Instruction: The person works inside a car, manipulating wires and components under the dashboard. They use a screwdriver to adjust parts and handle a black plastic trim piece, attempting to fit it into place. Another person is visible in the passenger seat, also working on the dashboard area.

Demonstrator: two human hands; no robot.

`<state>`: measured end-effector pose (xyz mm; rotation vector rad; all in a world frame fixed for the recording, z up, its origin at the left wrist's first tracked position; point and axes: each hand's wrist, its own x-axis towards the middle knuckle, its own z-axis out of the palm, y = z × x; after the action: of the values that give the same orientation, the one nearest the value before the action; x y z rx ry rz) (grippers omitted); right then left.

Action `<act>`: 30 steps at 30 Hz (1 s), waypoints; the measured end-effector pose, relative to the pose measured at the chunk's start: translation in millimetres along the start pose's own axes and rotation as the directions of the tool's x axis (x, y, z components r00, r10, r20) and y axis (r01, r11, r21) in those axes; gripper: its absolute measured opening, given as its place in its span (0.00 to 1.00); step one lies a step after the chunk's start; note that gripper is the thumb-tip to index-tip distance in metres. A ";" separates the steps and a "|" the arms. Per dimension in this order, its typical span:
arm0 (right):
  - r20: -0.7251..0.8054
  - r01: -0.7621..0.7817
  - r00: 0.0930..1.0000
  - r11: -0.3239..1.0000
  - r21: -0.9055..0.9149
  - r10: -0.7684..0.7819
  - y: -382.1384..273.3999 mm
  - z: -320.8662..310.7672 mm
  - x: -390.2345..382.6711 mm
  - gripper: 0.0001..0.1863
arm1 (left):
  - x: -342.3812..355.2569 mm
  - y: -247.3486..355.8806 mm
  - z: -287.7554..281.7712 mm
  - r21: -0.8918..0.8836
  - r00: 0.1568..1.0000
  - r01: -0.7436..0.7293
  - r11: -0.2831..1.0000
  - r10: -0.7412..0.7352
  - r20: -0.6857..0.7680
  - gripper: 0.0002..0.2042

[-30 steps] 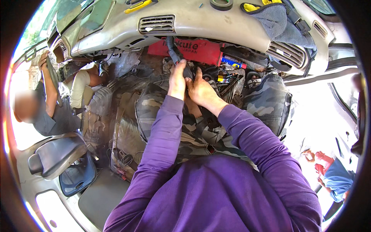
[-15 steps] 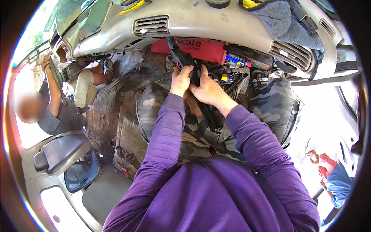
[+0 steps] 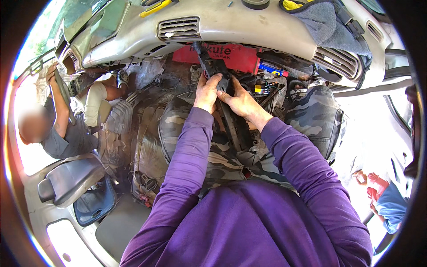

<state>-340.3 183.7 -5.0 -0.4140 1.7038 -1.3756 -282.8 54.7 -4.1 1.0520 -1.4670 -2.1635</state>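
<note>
Your left hand (image 3: 207,94) and right hand (image 3: 242,101) are both clamping a long black part (image 3: 231,123), with the thumbs resting on its upper side. The part is lying between your two sets of fingers, reaching beyond them toward the dashboard (image 3: 249,29) and running back below them between your camouflage trouser legs (image 3: 313,118).

You are gripping close together near the middle, so the near end could be dipping or twisting if your thumbs slacken. A ribbed black conduit (image 3: 197,46) is appearing to meet the far end, beyond your left fingertips; a hard tug toward you could be straining it. Loose clutter is crowding the space right of your right fingers: a sideways swing could be catching it or knocking the blue tube (image 3: 272,69), farther off beyond them. With your thumbs sitting so near each other, a sudden slip could be pinching one.

Your hands are covering the middle of the part, and the fingers curling underneath are hidden, so you cannot be sure how firmly they are bearing. Shadow is blurring the join with the conduit, and a small reddish patch just beyond your left fingers is too small to identify. Below your fingers, the near end is blending into dark surroundings. The red box (image 3: 244,58) beyond your fingertips is partly hiding behind the part.
</note>
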 end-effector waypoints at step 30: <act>0.196 0.054 0.976 0.979 0.197 -0.093 24.0 -9.4 15.9 0.52 | 12.4 25.6 5.9 -0.008 0.989 0.139 0.990 -0.140 -0.050 0.22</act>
<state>-350.3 186.0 -33.5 -0.4952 1.3883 -1.4815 -298.9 40.1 15.2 1.2320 -1.4033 -2.2158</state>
